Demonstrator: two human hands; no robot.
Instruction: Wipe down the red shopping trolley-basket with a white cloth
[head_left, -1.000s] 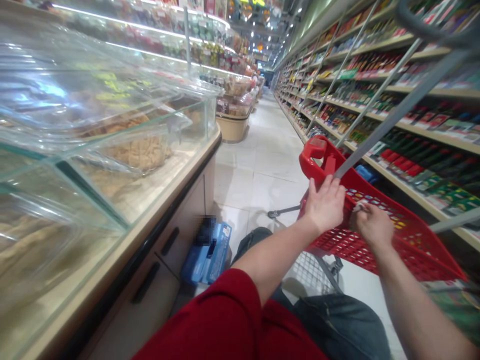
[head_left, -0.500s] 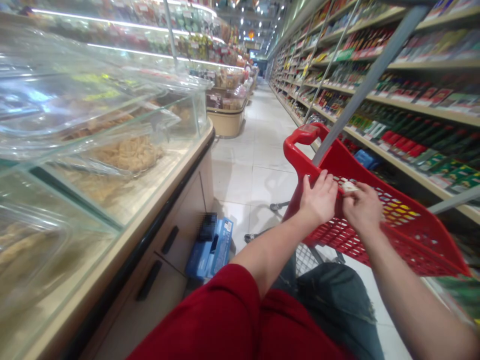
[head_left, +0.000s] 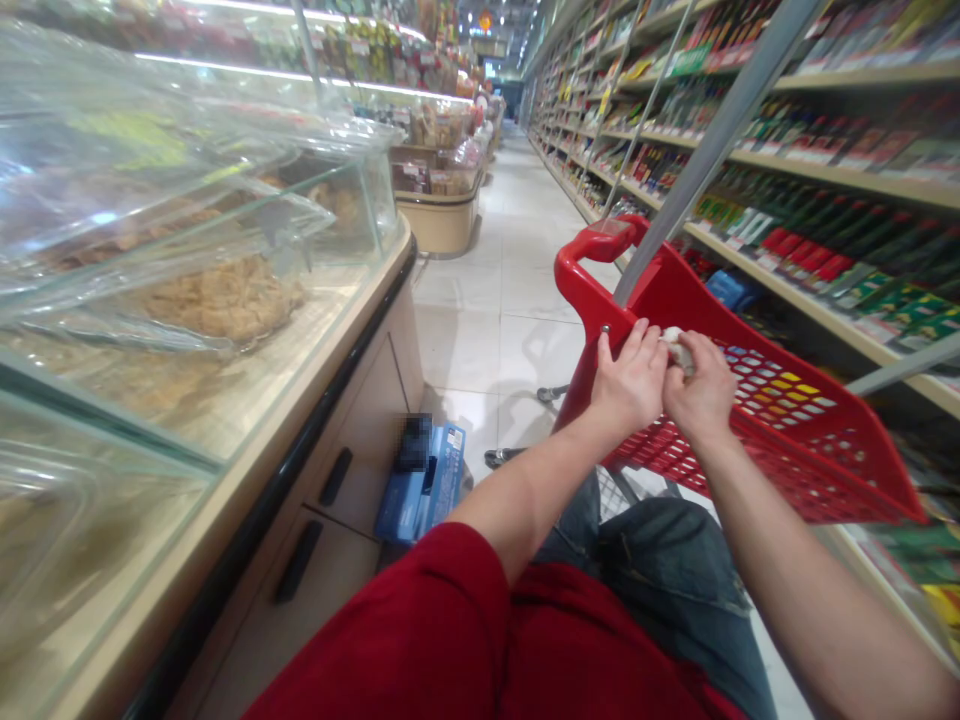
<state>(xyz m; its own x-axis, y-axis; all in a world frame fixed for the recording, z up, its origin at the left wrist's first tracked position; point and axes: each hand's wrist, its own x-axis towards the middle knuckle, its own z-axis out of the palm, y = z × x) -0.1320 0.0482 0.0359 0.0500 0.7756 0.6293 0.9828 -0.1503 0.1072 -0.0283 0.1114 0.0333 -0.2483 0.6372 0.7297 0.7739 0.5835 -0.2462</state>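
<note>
A red plastic shopping cart basket (head_left: 780, 420) with slotted walls stands at my right, its rim close in front of me. My left hand (head_left: 632, 375) lies flat on the rim, fingers stretched out and slightly apart. Right beside it, my right hand (head_left: 701, 390) is closed over a crumpled white wad (head_left: 679, 350), which looks like a wipe or tissue. The wad pokes out by the thumb and fingers, against the rim. A red cart handle (head_left: 600, 240) curves just beyond my left hand.
A slanting grey pole (head_left: 712, 150) rises past the basket. On the left runs a glass-fronted display counter (head_left: 300, 400) with packaged food. A blue box (head_left: 424, 490) sits on the floor by it. Stocked shelves (head_left: 840, 160) line the right; a tiled aisle (head_left: 502, 270) stretches ahead.
Both hands and the cart appear slightly higher and further left in view. My right hand has drawn closer to my left hand, bringing the white wad along the rim.
</note>
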